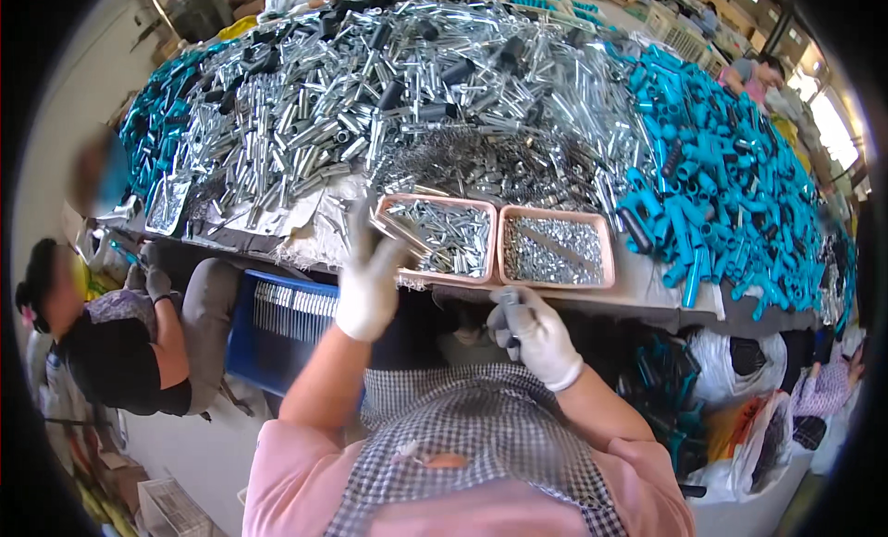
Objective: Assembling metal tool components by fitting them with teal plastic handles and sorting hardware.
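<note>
My left hand (370, 283), in a white glove with grey fingers, reaches over the table's near edge beside a pink tray (492, 250) of small metal pins (455, 230). Its fingers are spread and somewhat blurred, and I see nothing held in them. My right hand (538, 338), gloved the same way, is in front of a second pink tray (610, 259) filled with tiny shiny metal pieces (555, 259). Its fingers are curled together in front of my checked apron. Something small and dark shows at the fingertips, too unclear to name.
Beyond the trays lie dark springs (481, 162) and a large heap of metal tubes (305, 111). Teal plastic sleeves (708, 176) are piled at right. A blue crate (242, 338) of metal rods stands below the table at left, near a seated person (120, 352).
</note>
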The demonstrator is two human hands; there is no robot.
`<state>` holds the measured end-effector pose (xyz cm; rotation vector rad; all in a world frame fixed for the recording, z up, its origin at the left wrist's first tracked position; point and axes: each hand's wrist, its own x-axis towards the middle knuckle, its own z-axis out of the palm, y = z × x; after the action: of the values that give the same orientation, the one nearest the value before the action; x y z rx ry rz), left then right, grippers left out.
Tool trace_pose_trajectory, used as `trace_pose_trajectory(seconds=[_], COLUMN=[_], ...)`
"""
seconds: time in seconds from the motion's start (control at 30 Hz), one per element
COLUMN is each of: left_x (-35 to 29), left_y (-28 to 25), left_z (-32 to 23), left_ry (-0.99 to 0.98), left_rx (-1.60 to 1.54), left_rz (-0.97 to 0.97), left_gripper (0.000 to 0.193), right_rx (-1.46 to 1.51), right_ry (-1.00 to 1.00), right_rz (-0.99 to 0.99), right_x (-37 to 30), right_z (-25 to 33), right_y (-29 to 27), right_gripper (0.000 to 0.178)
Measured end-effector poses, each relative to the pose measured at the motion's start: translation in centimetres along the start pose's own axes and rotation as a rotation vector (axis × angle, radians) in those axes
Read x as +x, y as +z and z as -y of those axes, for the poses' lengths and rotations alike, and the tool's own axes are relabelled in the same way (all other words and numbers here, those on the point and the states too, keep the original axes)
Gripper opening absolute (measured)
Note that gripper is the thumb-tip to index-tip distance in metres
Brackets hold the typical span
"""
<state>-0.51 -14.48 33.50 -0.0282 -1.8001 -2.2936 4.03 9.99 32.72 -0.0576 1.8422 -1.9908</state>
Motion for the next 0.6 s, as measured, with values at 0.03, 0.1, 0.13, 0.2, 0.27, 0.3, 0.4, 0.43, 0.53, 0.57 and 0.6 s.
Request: trace_pose_trajectory(seconds=[0.03,0.1,0.13,0.2,0.27,0.3,0.4,0.43,0.53,0.57,0.6], left_x=[-1.5,-4.1,-4.5,-5.2,-5.5,-5.1,-4.3,-4.0,-1.2,0.5,2.1], left_y=[1.9,4.9,5.4,5.8,5.9,6.1,6.7,6.9,7.4,7.7,8.7], left_z=[-1.4,-1.9,-1.7,-0.6,-0.4,-0.7,-0.2,0.1,0.7,1.3,-0.1], left_ry=[-0.072,-0.157,0.066,0.322,0.288,0.301,0.265,0.252,0.236,0.281,0.201], left_rx=[0.241,0.316,0.555,0.765,0.818,0.842,0.966,0.998,0.699,0.371,0.506], left_rz=[0.121,0.376,0.543,0.67,0.729,0.768,0.836,0.868,0.965,0.957,0.867], left_gripper=[0.053,0.039,0.038,0.039,0.043,0.044,0.066,0.072,0.06,0.043,0.036], right_rx=[-0.056,-0.576,-0.623,-0.709,-0.791,-0.768,-0.678,-0.649,-0.233,-0.019,0.475], right_ry=[-0.113,-0.453,-0.408,-0.459,-0.574,-0.633,-0.704,-0.678,-0.436,-0.292,-0.056], right_rz=[0.036,-0.066,-0.112,-0.167,-0.174,-0.149,-0.113,-0.126,-0.107,-0.11,-0.071], right_x=[0.1,0.6,0.2,-0.6,-1.2,-1.5,-1.8,-1.7,-1.9,-1.7,-2.2], right_z=[-1.1,-2.1,-1.8,-1.5,-2.0,-1.8,-1.8,-2.5,-1.6,-2.6,-1.1], right_y=[-0.1,0.0,0.2,0.1,-0.6,-0.9,-1.0,-1.0,-1.1,-2.4,-3.5], right_gripper=[0.044,0.043,0.055,0.063,0.069,0.07,0.071,0.072,0.065,0.056,0.044])
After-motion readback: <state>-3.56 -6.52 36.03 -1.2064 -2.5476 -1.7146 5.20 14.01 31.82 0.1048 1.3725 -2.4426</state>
